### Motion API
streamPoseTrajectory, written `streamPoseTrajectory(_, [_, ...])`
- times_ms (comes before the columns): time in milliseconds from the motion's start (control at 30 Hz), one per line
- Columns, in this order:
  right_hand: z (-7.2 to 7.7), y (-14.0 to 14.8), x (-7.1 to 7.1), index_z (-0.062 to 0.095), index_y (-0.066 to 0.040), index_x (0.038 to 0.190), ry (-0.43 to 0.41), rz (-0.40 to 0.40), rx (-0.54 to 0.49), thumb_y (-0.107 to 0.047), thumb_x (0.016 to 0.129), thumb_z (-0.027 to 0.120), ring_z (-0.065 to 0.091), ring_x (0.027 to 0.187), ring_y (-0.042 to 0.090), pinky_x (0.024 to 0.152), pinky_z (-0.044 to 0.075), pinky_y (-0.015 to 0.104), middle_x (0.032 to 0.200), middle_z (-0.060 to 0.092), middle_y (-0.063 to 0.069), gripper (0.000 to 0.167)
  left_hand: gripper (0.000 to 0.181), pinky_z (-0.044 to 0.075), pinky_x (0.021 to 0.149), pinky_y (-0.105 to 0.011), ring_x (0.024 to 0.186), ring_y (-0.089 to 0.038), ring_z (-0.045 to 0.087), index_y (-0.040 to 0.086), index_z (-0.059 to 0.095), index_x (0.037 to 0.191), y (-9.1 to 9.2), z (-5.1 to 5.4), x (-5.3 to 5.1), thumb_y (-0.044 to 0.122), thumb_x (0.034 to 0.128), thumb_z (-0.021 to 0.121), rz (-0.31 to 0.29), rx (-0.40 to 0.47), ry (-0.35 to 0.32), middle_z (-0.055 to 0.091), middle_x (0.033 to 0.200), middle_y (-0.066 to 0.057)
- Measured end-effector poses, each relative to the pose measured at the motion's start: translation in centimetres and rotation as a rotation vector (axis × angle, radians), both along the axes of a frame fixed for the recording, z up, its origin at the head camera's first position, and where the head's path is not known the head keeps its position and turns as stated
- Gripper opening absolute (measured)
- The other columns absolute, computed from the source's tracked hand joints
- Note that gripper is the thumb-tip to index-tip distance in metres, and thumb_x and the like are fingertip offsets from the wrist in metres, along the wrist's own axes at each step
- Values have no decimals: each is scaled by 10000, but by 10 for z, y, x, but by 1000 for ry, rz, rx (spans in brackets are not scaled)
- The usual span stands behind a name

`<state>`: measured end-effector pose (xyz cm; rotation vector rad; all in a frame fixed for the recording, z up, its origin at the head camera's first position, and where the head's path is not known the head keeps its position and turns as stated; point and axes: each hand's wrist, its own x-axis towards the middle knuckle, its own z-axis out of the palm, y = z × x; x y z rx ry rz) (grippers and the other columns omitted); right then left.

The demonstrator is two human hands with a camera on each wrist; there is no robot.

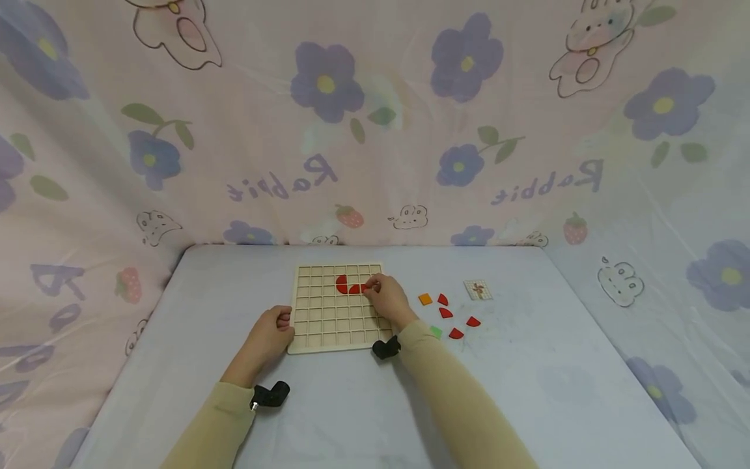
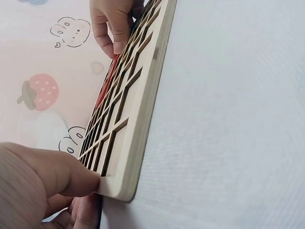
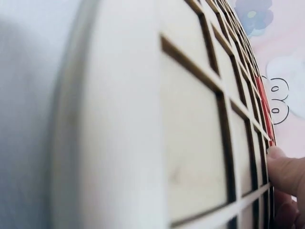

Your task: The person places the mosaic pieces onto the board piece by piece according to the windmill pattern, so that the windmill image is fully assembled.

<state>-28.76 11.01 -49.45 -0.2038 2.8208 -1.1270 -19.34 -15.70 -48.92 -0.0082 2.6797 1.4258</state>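
Board, wooden and gridded, lies flat on the white table, in front of the person. Red pieces sit side by side in cells of its far half. At the rightmost of these, the end red piece, the right hand reaches over the board's right side; its thumb and fingertips are drawn together, pinching that piece. The left hand grasps the board's left edge, thumb on the rim and the other fingers curled at the side. Right of the board, loose on the table, are an orange square, four red wedges lying apart from one another, and a green square partly behind the right sleeve. Beyond the wedges lies a small card with a grid and a figure too small to read. Both wrists carry black cameras. Behind the table hangs a cloth printed with flowers, rabbits and strawberries.
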Motion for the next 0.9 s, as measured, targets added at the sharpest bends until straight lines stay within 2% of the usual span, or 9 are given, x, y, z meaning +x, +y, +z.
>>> streamPoseTrajectory(267, [-4, -2, 1, 618, -108, 1044, 1, -2, -29, -192, 952, 620, 507, 695, 168, 601, 429, 286, 799, 567, 30, 125, 460, 480, 874, -400, 992, -280, 561, -135, 464, 1297, -2, -4, -1, -30, 853, 528, -1, -5, -1, 555, 1101, -216])
streamPoseTrajectory(367, [-2, -1, 3, 623, -99, 1061, 6, 0, -8, -192, 949, 625, 511, 709, 176, 610, 438, 295, 824, 563, 38, 146, 464, 480, 878, -401, 995, -280, 561, -134, 463, 1300, -2, -5, -1, -27, 852, 524, -2, -7, 1, 556, 1103, -216])
streamPoseTrajectory(500, [3, 1, 8, 627, -98, 1104, 9, 0, 36, -207, 932, 651, 536, 811, 189, 711, 475, 327, 926, 573, 40, 206, 466, 479, 875, -400, 993, -279, 561, -133, 464, 1300, -1, -4, -1, -27, 849, 521, -8, -12, 4, 557, 1102, -215])
streamPoseTrajectory(633, [12, 7, 14, 610, -103, 1178, -11, 29, 14, -242, 926, 657, 565, 953, 206, 813, 497, 368, 1052, 597, 44, 292, 468, 479, 874, -399, 988, -272, 562, -129, 467, 1299, -3, -4, -1, -28, 846, 528, -1, -4, -15, 558, 1096, -205])
streamPoseTrajectory(733, [19, 19, 21, 602, -124, 1208, -12, 56, -8, -287, 926, 654, 562, 966, 194, 772, 507, 354, 1078, 597, 17, 330, 465, 481, 877, -401, 989, -271, 563, -127, 469, 1297, -3, -4, 0, -32, 847, 532, 2, 0, -20, 558, 1095, -203])
streamPoseTrajectory(900, [28, 50, 38, 626, -162, 1204, 20, 60, 35, -321, 901, 682, 551, 897, 162, 671, 493, 317, 1051, 606, -31, 347, 462, 482, 877, -400, 988, -274, 565, -128, 474, 1294, -2, -2, 0, -38, 844, 529, 3, 9, -3, 559, 1090, -203])
